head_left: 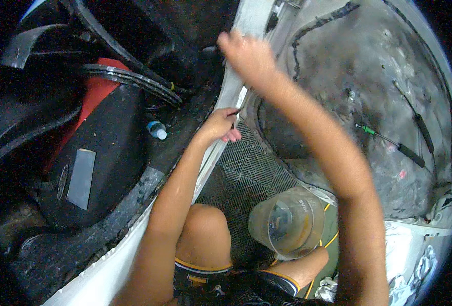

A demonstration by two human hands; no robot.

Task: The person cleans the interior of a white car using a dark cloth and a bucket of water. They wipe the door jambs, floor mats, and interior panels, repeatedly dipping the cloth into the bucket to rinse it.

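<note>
My left hand [222, 125] is at the pale, white-edged car body frame [214, 153], its fingers curled. Something small, thin and dark shows at its fingertips; its kind is too small to make out. Farther ahead, my right hand [249, 55] is closed like a fist over the upper part of the same frame. It is slightly blurred, and whatever its fingers hold, if anything, is hidden. My right forearm passes in front of the bare grey door panel [333, 92], which stands to the right.
A clear plastic bucket [259, 219] stands by my knees near a dark grid mat [243, 166]. Inside the car at left are a grey flat piece [82, 178], a small bottle [157, 130] and black seals [126, 76]. Cables with a green end [369, 130] hang on the door.
</note>
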